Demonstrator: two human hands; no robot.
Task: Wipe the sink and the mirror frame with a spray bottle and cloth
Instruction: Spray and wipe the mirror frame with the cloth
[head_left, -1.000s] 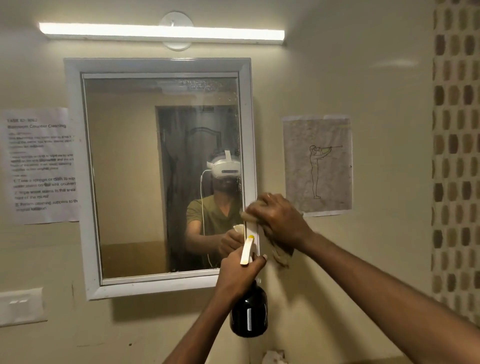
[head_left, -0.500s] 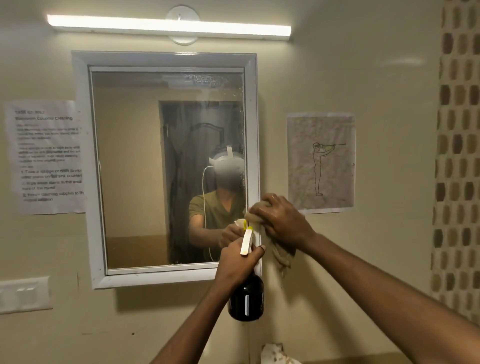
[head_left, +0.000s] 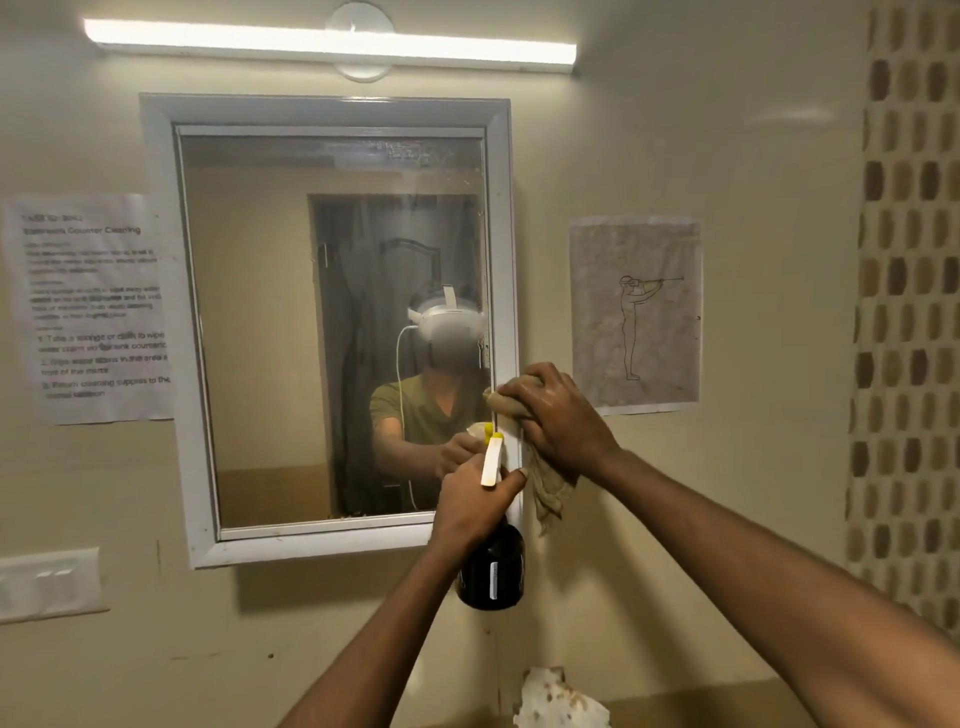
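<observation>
two hands work at the mirror's right side: the right hand (head_left: 558, 415) curls its fingers over a crumpled tan cloth (head_left: 545, 483) and presses it against the white rectangular mirror frame (head_left: 506, 260) at about four o'clock of the glass, while the left hand (head_left: 472, 501) grips the neck of a dark glass spray bottle with a pale yellow trigger (head_left: 491, 569), held just beside the cloth at its eight o'clock. the step in hand looks like wiping the frame's right upright; the next move likely calls for steady pressure along the strip toward twelve or six o'clock. the sink is not in view. a line-drawing paper sheet (head_left: 636, 312) hangs at three o'clock, a printed instruction sheet (head_left: 93, 306) at nine, a tube light (head_left: 327, 44) at twelve; the bottle crowds the lower corner.
</observation>
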